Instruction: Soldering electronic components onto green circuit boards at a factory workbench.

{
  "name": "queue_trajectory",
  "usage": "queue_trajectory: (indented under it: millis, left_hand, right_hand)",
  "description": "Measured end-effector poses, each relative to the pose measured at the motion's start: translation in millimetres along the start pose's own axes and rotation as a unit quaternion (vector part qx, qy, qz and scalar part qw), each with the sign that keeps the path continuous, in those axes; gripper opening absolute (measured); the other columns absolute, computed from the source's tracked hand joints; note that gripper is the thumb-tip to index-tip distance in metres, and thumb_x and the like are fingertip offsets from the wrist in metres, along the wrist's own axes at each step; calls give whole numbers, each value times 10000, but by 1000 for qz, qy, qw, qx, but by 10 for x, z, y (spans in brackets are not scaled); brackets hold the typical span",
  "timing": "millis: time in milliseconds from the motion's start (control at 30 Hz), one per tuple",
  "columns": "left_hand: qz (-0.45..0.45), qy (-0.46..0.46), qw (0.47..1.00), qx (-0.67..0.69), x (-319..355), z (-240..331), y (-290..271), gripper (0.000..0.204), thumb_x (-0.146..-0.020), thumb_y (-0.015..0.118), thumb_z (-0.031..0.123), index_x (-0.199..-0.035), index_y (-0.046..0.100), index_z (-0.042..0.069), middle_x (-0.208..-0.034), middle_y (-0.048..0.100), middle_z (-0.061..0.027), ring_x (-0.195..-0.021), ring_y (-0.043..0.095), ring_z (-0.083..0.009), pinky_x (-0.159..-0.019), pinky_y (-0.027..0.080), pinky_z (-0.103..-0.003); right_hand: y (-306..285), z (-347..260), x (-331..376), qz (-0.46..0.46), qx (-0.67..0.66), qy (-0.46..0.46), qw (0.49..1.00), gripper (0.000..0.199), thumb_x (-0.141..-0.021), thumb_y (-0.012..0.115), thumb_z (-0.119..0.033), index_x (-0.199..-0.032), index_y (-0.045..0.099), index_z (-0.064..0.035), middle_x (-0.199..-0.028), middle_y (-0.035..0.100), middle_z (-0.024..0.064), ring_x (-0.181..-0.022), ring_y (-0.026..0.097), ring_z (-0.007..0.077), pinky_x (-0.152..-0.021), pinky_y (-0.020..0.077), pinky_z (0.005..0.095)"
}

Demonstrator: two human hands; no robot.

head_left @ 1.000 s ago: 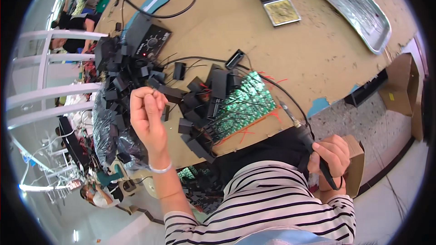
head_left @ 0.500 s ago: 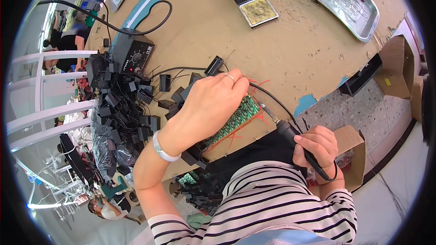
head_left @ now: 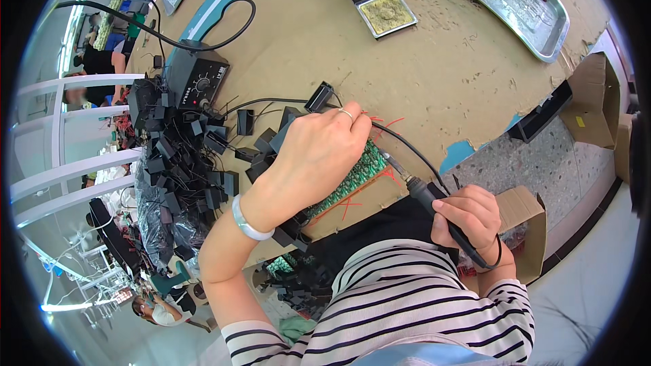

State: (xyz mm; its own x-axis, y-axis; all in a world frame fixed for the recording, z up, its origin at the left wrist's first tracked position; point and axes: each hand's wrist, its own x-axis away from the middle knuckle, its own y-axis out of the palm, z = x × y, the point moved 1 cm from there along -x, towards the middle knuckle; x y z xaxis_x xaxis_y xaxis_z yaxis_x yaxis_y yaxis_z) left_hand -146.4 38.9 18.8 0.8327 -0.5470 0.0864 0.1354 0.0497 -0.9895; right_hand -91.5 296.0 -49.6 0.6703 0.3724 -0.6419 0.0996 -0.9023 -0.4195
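My right hand [head_left: 471, 215] is closed round the dark handle of a soldering iron [head_left: 426, 194]. The iron's metal tip points up and left, at the right edge of a green circuit board panel [head_left: 354, 179] crowded with small solder joints. Over that panel lies my left hand [head_left: 317, 152], a ring on one finger and a pale bangle at the wrist. Its fingers are bent and drawn together by the board's far right corner; what they hold is hidden under the hand. Thin red wires [head_left: 390, 124] stick out round the board.
A black soldering station [head_left: 198, 81] stands at the left, beside a heap of small black housings [head_left: 193, 139]. Farther off are a stand with a yellow cleaning pad [head_left: 386, 13] and a metal tray [head_left: 542, 27]. Cardboard boxes [head_left: 590, 98] stand off the table at the right.
My right hand and the soldering iron have shifted slightly left and up, bringing the tip closer over the board's right edge. My left hand stays nearly in place.
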Motion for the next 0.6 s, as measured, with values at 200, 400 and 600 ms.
queue_trajectory:
  millis: [200,400,600]
  left_hand:
    - [11,11,1000,-20,-8,12,37,97,-833,686,56,-887,607,43,-884,588,-85,-762,679,-244,-593,526,-367]
    - [14,14,999,-27,-8,28,50,105,-870,688,90,-874,599,36,-871,572,-96,-760,681,-248,-591,530,-369]
    - [17,16,999,-24,-14,40,62,107,-881,681,92,-867,594,32,-869,569,-100,-763,681,-250,-590,534,-370]
  right_hand:
    - [21,-46,-21,-15,42,-57,997,239,-697,721,49,-934,711,19,-762,674,71,-587,626,160,-503,501,263]
    - [64,-66,-31,-10,84,-121,989,176,-709,727,28,-882,696,15,-720,664,74,-543,587,142,-473,462,238]
    - [20,-118,-104,-46,113,-156,980,123,-754,743,-1,-867,695,-7,-736,657,69,-553,573,133,-481,457,232]
